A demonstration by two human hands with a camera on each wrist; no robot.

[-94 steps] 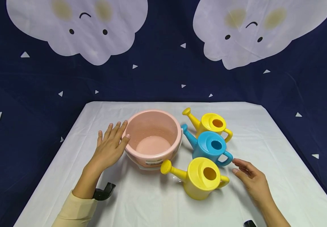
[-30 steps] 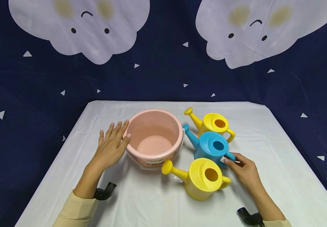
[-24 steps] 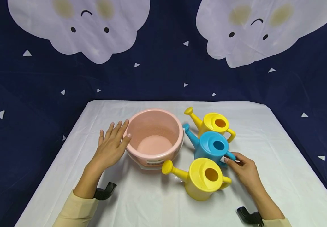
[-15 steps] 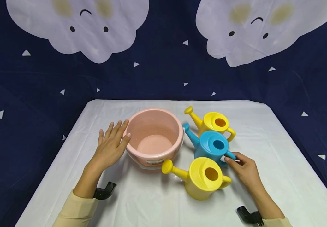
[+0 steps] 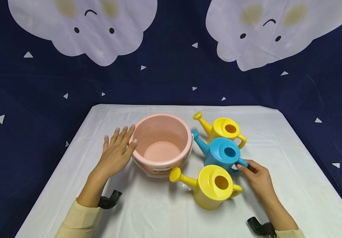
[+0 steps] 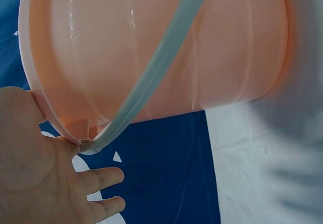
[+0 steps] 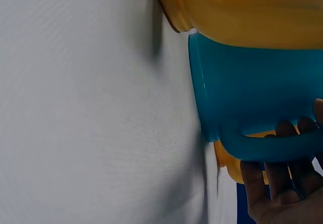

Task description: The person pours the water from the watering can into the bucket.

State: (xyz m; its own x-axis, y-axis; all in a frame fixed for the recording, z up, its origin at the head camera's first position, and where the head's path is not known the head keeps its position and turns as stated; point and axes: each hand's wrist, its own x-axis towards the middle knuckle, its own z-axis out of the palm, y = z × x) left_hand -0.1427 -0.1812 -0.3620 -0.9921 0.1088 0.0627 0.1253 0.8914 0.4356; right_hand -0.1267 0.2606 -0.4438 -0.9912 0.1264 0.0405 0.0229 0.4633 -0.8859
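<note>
In the head view a pink bucket (image 5: 162,162) stands upright on the white-covered table. My left hand (image 5: 114,155) touches its left rim with straight, spread fingers. The left wrist view shows the bucket's pale grey handle (image 6: 151,77) hanging down its side. To the bucket's right is a blue watering can (image 5: 222,150), and my right hand (image 5: 257,177) grips its handle. The right wrist view shows several fingers of the right hand (image 7: 282,188) passing through the loop of that blue handle (image 7: 272,148). The can's base appears to rest on the table.
One yellow watering can (image 5: 209,195) stands in front of the blue one, its spout near the bucket. Another yellow watering can (image 5: 218,127) is just behind. A white cloth covers the table (image 5: 147,215); a dark blue curtain (image 5: 171,86) hangs behind it.
Since the oldest frame my right hand has moved left from beside the blue watering can and taken hold of its handle. My left hand has stayed at the bucket rim.
</note>
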